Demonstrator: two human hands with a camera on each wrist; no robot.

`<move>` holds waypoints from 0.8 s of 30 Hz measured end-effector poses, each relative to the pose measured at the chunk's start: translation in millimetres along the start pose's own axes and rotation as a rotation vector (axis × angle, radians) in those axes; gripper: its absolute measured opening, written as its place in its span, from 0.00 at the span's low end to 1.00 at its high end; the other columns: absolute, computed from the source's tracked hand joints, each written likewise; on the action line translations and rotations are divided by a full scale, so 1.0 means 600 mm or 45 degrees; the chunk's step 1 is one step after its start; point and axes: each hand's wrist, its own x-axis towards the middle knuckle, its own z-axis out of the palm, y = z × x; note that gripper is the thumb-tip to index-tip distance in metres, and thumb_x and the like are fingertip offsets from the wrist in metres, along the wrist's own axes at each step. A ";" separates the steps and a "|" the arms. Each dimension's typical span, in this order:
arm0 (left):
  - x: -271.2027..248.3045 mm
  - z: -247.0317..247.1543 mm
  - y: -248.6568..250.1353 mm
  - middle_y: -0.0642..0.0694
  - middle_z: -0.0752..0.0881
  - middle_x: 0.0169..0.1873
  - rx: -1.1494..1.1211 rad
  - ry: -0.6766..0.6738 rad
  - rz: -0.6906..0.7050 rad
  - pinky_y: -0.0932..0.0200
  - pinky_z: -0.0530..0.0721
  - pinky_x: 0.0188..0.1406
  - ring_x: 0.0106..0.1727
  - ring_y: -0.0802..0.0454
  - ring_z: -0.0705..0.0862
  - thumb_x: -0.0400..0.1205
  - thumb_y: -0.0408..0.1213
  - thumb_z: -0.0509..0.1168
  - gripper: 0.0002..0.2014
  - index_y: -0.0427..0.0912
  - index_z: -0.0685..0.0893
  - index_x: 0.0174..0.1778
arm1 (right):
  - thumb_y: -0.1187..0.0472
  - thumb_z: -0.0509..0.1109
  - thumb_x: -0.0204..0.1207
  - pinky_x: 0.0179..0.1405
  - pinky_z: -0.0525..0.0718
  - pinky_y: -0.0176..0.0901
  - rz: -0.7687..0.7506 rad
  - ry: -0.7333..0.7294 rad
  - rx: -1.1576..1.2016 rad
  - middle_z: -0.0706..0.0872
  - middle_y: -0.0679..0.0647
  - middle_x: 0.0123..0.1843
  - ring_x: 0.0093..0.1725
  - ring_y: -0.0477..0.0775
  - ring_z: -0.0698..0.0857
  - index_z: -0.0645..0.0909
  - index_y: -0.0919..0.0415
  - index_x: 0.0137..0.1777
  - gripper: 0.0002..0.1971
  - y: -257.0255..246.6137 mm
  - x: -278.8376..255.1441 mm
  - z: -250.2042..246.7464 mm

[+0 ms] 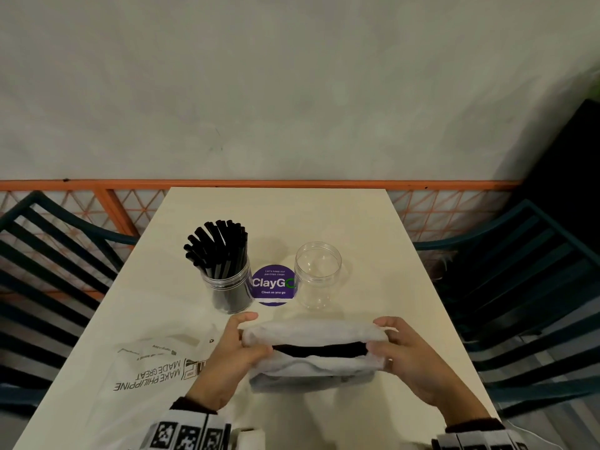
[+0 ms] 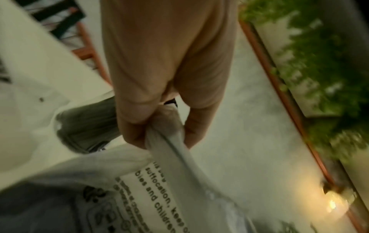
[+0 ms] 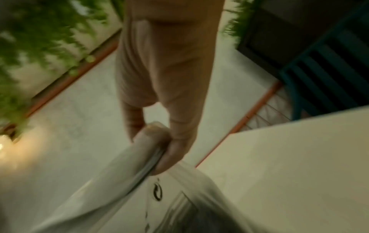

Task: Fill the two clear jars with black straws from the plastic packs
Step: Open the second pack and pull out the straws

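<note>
A frosted plastic pack (image 1: 311, 355) of black straws (image 1: 319, 349) is held above the near table between both hands, its mouth pulled open. My left hand (image 1: 242, 344) pinches the pack's left end (image 2: 165, 134). My right hand (image 1: 389, 347) pinches its right end (image 3: 151, 141). The dark straws lie inside, seen through the opening. Behind stands a clear jar (image 1: 229, 287) packed with upright black straws. To its right stands a second clear jar (image 1: 318, 276) with nothing in it.
An emptied printed plastic pack (image 1: 156, 365) lies flat on the cream table (image 1: 373, 222) at the near left. A purple round sticker (image 1: 273, 285) sits between the jars. Dark slatted chairs (image 1: 526, 287) flank the table; an orange railing (image 1: 97, 185) runs behind it.
</note>
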 end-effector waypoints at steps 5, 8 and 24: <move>0.015 0.000 -0.019 0.47 0.81 0.38 0.397 0.457 0.144 0.50 0.79 0.46 0.45 0.43 0.80 0.74 0.28 0.66 0.07 0.39 0.78 0.46 | 0.68 0.66 0.75 0.43 0.88 0.48 -0.106 0.270 -0.457 0.83 0.59 0.50 0.49 0.62 0.85 0.82 0.57 0.47 0.06 0.006 0.013 -0.004; 0.014 -0.004 -0.022 0.47 0.80 0.29 0.645 0.438 0.137 0.55 0.74 0.38 0.38 0.46 0.78 0.76 0.31 0.65 0.05 0.35 0.81 0.35 | 0.63 0.70 0.75 0.52 0.88 0.54 -0.088 0.236 -0.558 0.87 0.59 0.47 0.44 0.57 0.87 0.84 0.53 0.49 0.06 0.004 0.011 -0.008; 0.020 -0.024 0.000 0.39 0.89 0.34 -0.812 -0.370 -0.312 0.53 0.89 0.36 0.34 0.45 0.89 0.58 0.27 0.73 0.14 0.39 0.74 0.31 | 0.74 0.50 0.72 0.36 0.79 0.49 0.413 -0.035 0.598 0.84 0.59 0.34 0.36 0.58 0.79 0.70 0.60 0.31 0.14 0.003 0.024 -0.040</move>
